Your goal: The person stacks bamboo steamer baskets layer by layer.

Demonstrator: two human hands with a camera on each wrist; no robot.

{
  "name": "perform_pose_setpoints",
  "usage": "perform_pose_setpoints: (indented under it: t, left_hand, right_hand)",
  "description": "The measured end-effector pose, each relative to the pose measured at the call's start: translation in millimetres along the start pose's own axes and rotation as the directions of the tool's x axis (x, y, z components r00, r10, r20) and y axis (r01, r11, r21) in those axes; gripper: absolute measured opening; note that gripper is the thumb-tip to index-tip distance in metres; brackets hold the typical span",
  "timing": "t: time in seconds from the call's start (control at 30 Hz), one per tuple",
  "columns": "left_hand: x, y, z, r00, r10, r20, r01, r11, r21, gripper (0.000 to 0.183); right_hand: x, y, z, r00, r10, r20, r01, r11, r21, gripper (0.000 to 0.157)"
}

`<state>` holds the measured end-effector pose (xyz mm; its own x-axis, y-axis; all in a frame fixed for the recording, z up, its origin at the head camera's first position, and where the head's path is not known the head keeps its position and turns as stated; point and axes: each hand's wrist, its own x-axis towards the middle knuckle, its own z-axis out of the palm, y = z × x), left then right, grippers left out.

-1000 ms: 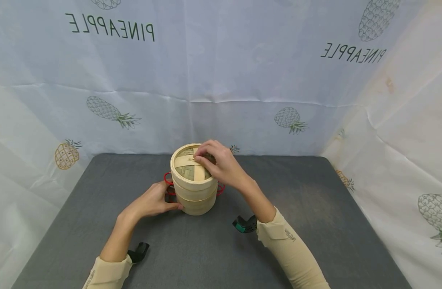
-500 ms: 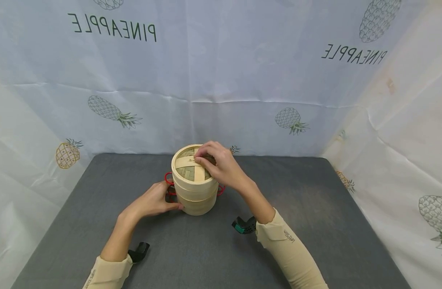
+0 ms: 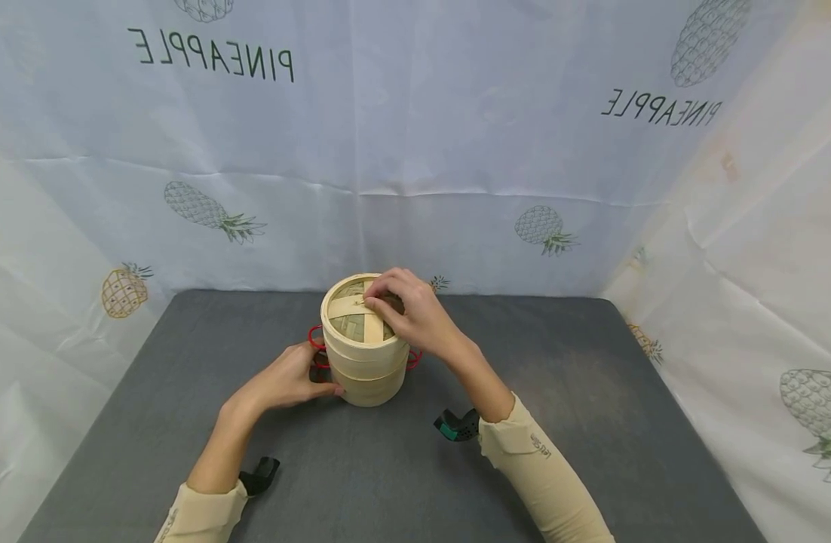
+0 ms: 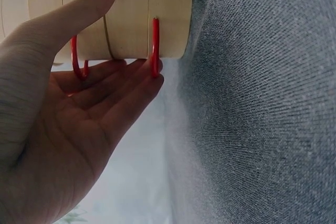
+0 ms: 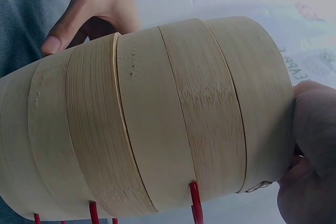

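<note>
A bamboo steamer with stacked tiers stands upright on the table, its woven lid on top. Red loop handles stick out from its sides. My left hand holds the steamer low on its left side; in the left wrist view the thumb lies along the wall and the fingers reach behind, by the red handles. From above, my right hand pinches the middle of the lid, where the crossed bands meet. The right fingertips partly cover that spot. Inside the steamer is hidden.
A dark grey table lies under the steamer. Behind and at the sides hangs a white curtain printed with pineapples. A black wrist device sits at the left cuff, and another black device at the right cuff.
</note>
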<state>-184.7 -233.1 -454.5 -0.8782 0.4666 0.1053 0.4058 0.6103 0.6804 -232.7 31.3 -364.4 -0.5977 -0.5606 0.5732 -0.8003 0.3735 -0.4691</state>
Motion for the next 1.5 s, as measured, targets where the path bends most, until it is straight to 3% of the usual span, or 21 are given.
perform_pose_setpoints:
  t: [0.27,0.73,1.5]
  left_hand:
    - [-1.4,-1.2,0.6,1.0,0.005,-0.002,-0.005,1.0,-0.001,0.069]
    - [-5.3,-2.4,-2.7,1.0,0.018,-0.013,-0.018,1.0,0.001,0.069]
    - [-1.6,0.3,1.7,1.0,0.024,-0.01,-0.024,1.0,-0.007,0.069]
  right_hand:
    - [-1.8,0.2,1.4,1.0,-0.006,-0.001,0.006,1.0,-0.019,0.01]
    - [4.3,10.3,3.0,0.998,-0.055,0.035,0.054,0.997,0.052,0.009]
    - [-3.5,3.8,2.0,1.0,0.015,-0.016,-0.014,0.999,0.047,0.011]
